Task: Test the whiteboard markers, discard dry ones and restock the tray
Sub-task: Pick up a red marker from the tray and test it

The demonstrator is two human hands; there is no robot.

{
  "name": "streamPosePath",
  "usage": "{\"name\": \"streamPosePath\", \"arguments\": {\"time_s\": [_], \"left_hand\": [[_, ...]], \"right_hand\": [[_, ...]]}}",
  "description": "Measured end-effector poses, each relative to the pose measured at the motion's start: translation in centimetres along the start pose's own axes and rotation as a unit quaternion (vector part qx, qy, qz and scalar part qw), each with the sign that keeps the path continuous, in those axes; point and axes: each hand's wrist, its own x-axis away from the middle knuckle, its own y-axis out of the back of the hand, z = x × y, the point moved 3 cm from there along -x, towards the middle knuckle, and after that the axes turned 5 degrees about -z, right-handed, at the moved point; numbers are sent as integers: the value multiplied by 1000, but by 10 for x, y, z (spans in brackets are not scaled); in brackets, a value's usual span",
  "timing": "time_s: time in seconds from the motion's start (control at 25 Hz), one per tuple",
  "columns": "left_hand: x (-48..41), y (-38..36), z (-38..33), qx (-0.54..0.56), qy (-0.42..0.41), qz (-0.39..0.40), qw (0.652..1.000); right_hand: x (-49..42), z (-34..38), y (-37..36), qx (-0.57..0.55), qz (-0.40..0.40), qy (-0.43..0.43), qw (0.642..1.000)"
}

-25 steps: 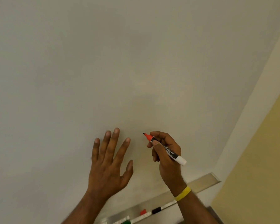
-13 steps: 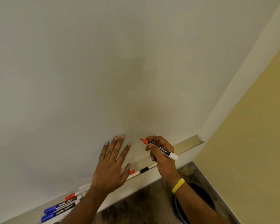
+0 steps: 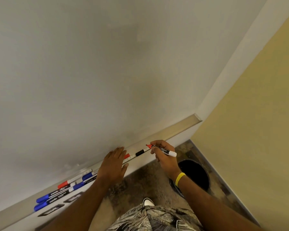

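I see the right hand [image 3: 165, 158] pinching an uncapped marker [image 3: 164, 150]: red tip, black barrel, white end. The left hand [image 3: 113, 165] lies over the tray [image 3: 178, 127], fingers straight and together.

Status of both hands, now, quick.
Left hand: open, fingers straight, by the tray, holding nothing.
Right hand: grips the uncapped red marker.

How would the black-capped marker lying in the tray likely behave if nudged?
The black-capped marker looks round and stiff, so it would probably roll rather than bend. The tray has a raised front lip, which should likely catch it. Its slim barrel suggests it is light.
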Motion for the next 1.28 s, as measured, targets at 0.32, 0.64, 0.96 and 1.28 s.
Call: {"name": "streamPosePath", "arguments": {"time_s": [0.32,0.64,0.96,1.28], "left_hand": [[-39,-13,-5,98,122,8,988],[-50,-14,-2,109,179,21,978],[-51,-11,-6,15,134,38,990],[-49,0,-10,179,108,-32,977]], "right_hand": [[-6,-14,19,19,13,-5,1000],[-10,-15,32,40,6,-1,999],[-8,-19,42,44,5,-8,999],[-4,-18,48,39,-8,-1,999]]}}
